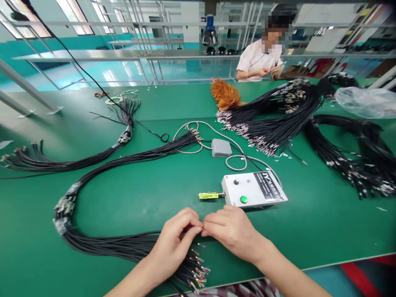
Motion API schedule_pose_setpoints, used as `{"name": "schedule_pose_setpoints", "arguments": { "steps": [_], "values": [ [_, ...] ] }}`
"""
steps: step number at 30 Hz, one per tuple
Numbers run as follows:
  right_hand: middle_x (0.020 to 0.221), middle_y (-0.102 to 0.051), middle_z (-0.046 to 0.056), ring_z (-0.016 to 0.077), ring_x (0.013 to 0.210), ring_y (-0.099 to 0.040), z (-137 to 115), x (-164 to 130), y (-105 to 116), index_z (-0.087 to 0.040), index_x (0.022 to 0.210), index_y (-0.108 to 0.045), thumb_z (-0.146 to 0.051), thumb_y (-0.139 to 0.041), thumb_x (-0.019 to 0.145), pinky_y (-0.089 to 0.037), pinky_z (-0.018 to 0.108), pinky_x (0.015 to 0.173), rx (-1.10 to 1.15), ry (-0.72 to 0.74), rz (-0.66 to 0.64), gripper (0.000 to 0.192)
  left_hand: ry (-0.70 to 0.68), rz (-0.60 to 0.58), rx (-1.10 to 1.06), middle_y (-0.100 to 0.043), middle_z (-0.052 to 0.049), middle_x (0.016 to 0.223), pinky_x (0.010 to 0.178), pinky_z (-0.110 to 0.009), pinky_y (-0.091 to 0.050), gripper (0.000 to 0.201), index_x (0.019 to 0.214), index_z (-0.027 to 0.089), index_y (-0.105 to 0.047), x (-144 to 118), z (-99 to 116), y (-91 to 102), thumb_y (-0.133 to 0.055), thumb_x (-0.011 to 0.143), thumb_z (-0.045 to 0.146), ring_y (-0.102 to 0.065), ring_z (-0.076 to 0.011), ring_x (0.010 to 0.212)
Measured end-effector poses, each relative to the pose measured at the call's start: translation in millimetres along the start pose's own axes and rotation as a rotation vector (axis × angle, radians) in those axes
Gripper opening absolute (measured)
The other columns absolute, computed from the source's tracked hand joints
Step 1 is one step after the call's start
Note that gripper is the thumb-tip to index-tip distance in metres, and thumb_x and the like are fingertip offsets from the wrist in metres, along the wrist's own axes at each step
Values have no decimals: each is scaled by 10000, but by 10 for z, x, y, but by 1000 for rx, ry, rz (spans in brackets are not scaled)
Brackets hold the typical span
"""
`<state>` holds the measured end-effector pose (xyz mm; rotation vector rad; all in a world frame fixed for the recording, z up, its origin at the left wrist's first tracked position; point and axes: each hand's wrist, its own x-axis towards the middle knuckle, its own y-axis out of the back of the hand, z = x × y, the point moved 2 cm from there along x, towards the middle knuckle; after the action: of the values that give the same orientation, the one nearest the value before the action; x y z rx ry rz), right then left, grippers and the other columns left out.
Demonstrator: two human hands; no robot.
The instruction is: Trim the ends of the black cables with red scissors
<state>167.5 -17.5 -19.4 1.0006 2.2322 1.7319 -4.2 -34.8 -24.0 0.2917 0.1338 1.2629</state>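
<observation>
My left hand [177,243] lies over the stripped end of a bundle of black cables [117,246]. Thumb and forefinger pinch a cable end too small to see well. My right hand [233,231] meets it fingertip to fingertip, its fingers pressed together at the same spot. Below the left hand, thin coloured wires [198,270] fan out from the cables. Just beyond the hands stands a white control box [239,189] with a green button, a knob and a dark label. From its left side sticks out a yellow-green clip-like piece [208,196].
A grey pedal-like block [221,147] with a looped grey cord sits behind the box. More black cable bundles lie left [93,161] and right [272,123]. An orange feather duster [224,95] rests at the back, near a plastic bag [365,101]. Across the bench a person [260,60] works.
</observation>
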Motion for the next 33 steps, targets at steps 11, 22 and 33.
{"name": "schedule_pose_setpoints", "arguments": {
  "steps": [11, 22, 33],
  "values": [
    [884, -715, 26, 214, 899, -574, 346, 381, 273, -195, 803, -676, -266, -715, 848, -255, 349, 719, -307, -372, -122, 93, 239, 237, -167, -378, 82, 520, 440, -190, -251, 209, 732, 179, -528, 325, -81, 58, -591, 822, 357, -343, -80, 460],
    [811, -686, 49, 215, 840, -579, 395, 455, 161, -166, 760, -681, -202, -714, 821, -258, 353, 732, -387, -306, -213, 78, 233, 267, -116, -397, 83, 511, 417, -187, -251, 187, 717, 189, -525, 474, -226, 39, -587, 805, 343, -355, -83, 440],
    [770, -682, 63, 209, 806, -577, 378, 489, 191, -165, 728, -688, -173, -658, 846, -258, 350, 741, -403, -293, -237, 122, 221, 268, -17, -421, 83, 478, 429, -200, -266, 161, 687, 197, -532, 529, -294, -13, -569, 796, 310, -392, -99, 426]
  ]
}}
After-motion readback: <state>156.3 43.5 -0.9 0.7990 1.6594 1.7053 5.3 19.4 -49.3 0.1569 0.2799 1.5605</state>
